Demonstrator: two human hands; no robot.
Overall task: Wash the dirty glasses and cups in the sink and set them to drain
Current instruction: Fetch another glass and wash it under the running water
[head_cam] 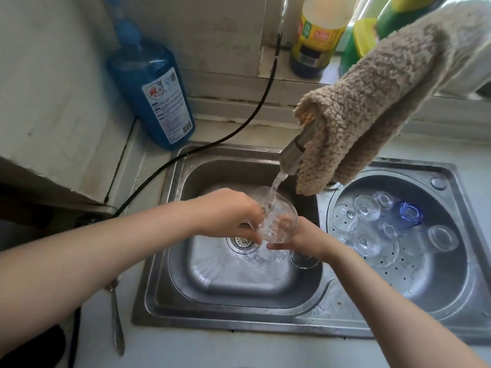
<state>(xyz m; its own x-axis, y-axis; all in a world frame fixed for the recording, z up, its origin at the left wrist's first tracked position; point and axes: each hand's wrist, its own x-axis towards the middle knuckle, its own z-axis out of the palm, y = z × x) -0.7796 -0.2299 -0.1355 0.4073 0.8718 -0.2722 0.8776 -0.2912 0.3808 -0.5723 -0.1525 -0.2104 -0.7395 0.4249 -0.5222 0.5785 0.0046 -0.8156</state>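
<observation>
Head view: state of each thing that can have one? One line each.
Tap: running, stream falls into the glass.
Wine glass: tilted under the stream, held in both hands.
Left hand: grips the bowl.
Right hand: holds the stem end.
Left basin: wet, strainer in the drain.
Glasses in right basin: upturned, draining.
Cloth: draped over the tap.
Blue bottle: upright, nearly full.

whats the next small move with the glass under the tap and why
Probably tip the clear stemmed glass to pour it out: water from the steel tap is running into it, both the left hand and right hand grip it, and the round draining basin already holds upturned glasses.
</observation>
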